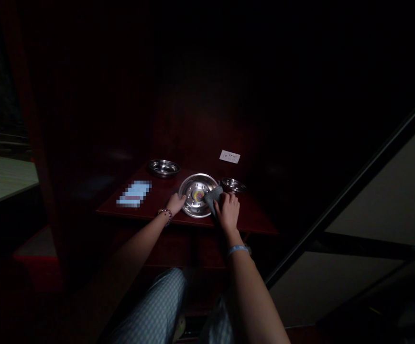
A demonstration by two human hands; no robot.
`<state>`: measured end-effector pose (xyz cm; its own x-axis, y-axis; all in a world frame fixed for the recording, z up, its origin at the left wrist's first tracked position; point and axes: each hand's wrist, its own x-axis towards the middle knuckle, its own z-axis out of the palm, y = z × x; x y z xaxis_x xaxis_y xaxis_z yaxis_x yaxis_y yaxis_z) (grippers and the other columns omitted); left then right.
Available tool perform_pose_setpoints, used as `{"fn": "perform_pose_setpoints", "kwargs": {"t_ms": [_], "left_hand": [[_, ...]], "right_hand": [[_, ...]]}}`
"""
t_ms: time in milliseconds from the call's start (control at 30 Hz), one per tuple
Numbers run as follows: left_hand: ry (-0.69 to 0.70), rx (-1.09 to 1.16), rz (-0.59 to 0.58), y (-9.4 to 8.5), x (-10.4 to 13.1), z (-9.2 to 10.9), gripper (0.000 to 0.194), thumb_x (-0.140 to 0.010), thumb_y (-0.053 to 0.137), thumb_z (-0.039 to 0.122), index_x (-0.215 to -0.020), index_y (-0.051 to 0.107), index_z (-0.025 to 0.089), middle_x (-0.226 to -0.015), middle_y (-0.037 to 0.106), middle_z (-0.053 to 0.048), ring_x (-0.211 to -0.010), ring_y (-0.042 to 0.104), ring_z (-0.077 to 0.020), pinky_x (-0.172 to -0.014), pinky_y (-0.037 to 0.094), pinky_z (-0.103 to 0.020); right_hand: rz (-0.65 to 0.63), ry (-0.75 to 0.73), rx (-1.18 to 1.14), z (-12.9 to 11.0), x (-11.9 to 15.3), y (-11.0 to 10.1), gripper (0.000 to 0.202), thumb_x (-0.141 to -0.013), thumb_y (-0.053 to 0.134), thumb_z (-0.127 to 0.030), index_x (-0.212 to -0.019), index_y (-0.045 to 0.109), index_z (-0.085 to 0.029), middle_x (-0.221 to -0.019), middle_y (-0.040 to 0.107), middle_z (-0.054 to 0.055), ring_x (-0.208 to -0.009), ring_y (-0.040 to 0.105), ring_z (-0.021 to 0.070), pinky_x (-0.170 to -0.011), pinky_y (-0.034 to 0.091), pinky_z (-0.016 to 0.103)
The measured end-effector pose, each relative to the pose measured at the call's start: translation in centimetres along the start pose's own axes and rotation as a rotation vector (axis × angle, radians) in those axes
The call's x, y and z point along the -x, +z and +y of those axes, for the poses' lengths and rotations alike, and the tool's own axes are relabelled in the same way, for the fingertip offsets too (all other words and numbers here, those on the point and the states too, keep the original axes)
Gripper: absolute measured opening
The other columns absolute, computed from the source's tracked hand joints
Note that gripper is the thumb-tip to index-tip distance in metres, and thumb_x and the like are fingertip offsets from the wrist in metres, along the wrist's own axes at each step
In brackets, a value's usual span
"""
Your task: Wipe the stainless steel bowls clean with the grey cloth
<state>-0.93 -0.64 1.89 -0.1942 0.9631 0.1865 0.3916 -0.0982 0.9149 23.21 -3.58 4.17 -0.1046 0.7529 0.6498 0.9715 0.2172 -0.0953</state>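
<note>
A round, shiny metal plate (189, 199) with a yellow and pink sticker at its centre is tilted up at the front of the dark red shelf. My left hand (175, 203) grips its left rim, the thumb on the upper face. In my right hand (229, 210) is a grey cloth (212, 196), bunched under the fingers and lying against the plate's right side. One metal bowl (163, 167) sits behind to the left. Another metal bowl (233, 185) stands just beyond my right hand, which partly covers it.
The dark red shelf (157, 210) ends in a front edge just above my knees. A pixelated light patch (134, 193) lies at its left. A white socket plate (230, 156) is on the back wall. Dark side panels close in on the left; a slanting pale panel (379, 191) stands right.
</note>
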Motion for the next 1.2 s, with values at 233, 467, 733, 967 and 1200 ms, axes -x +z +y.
{"fn": "perform_pose_setpoints", "kwargs": {"t_ms": [233, 467, 733, 967, 1200], "left_hand": [[-0.035, 0.03, -0.01, 0.0, 0.3, 0.2, 0.023, -0.097, 0.062, 0.015, -0.104, 0.083, 0.01, -0.1, 0.087, -0.016, -0.108, 0.083, -0.0284, -0.092, 0.061, -0.03], [-0.039, 0.027, -0.002, -0.1, 0.5, 0.7, 0.022, -0.097, 0.064, 0.014, -0.108, 0.083, 0.01, -0.102, 0.087, -0.017, -0.109, 0.083, -0.0278, -0.093, 0.061, -0.029], [-0.046, -0.013, -0.018, -0.4, 0.7, 1.1, 0.023, -0.099, 0.061, 0.015, -0.104, 0.083, 0.01, -0.101, 0.087, -0.018, -0.112, 0.083, -0.0286, -0.093, 0.06, -0.029], [-0.054, 0.011, -0.012, -0.2, 0.5, 1.0, 0.024, -0.1, 0.061, 0.014, -0.102, 0.084, 0.01, -0.104, 0.087, -0.018, -0.111, 0.083, -0.0278, -0.093, 0.06, -0.027], [-0.037, 0.044, 0.009, -0.1, 0.7, 0.9, 0.025, -0.1, 0.06, 0.012, -0.101, 0.084, 0.01, -0.097, 0.087, -0.015, -0.106, 0.084, -0.0283, -0.091, 0.062, -0.029]], "right_hand": [[-0.068, -0.128, 0.017, -1.7, -0.4, 0.6, 0.029, -0.112, 0.054, -0.031, -0.123, 0.078, -0.019, -0.137, 0.073, 0.019, -0.128, 0.058, 0.0351, -0.116, 0.041, 0.049], [-0.112, -0.215, -0.025, -3.1, -0.4, 0.8, 0.039, -0.116, 0.047, -0.034, -0.117, 0.082, -0.017, -0.129, 0.079, 0.02, -0.134, 0.059, 0.036, -0.123, 0.039, 0.052], [-0.161, -0.207, -0.091, -3.9, -0.4, 0.7, 0.045, -0.117, 0.045, -0.037, -0.112, 0.085, -0.019, -0.121, 0.083, 0.017, -0.133, 0.063, 0.0335, -0.126, 0.038, 0.051], [-0.193, -0.179, -0.079, -4.8, -0.6, 1.3, 0.044, -0.117, 0.044, -0.037, -0.12, 0.085, -0.021, -0.123, 0.084, 0.015, -0.132, 0.065, 0.0321, -0.13, 0.035, 0.052], [-0.195, -0.126, -0.147, -5.5, -0.8, 1.8, 0.04, -0.116, 0.048, -0.036, -0.118, 0.085, -0.02, -0.122, 0.084, 0.016, -0.132, 0.067, 0.0317, -0.134, 0.031, 0.053]]}}
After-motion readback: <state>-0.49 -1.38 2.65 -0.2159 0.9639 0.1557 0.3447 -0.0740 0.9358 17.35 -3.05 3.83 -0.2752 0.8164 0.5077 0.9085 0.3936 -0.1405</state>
